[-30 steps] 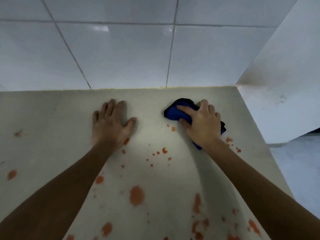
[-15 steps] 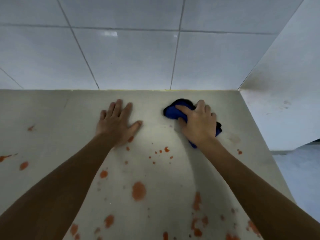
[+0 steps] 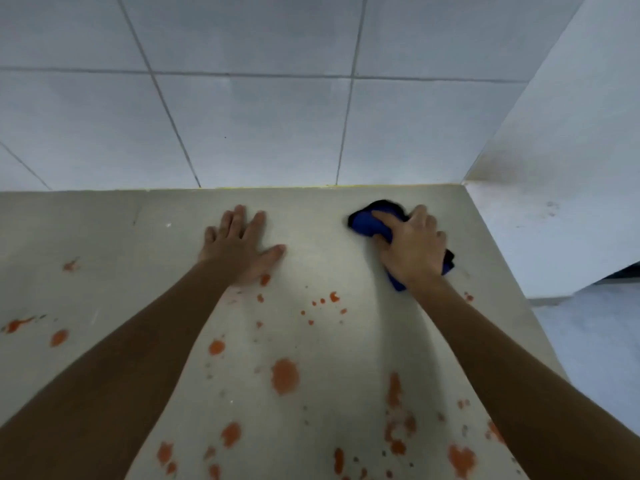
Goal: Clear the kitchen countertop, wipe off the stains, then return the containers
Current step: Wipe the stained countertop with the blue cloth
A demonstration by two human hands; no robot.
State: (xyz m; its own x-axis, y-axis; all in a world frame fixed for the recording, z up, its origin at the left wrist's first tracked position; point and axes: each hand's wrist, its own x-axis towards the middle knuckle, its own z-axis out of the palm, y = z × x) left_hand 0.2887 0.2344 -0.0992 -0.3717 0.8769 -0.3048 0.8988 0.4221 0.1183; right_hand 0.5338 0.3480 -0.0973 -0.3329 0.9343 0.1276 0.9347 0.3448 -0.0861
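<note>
Right hand (image 3: pixel 414 251) clutches blue cloth (image 3: pixel 372 221) near counter (image 3: pixel 104 237) back right corner. Left hand (image 3: pixel 239 247) flat, fingers spread. Orange stains (image 3: pixel 284 375) toward front edge.

I counted two hands on the countertop (image 3: pixel 104 220): my left hand (image 3: pixel 239 249), laid flat, and my right hand (image 3: pixel 414 252), pressed on the cloth. There was one blue cloth (image 3: pixel 372 221). There was one countertop. The orange stains (image 3: pixel 284 375) numbered well over twenty; the smallest specks could not be counted exactly.
</note>
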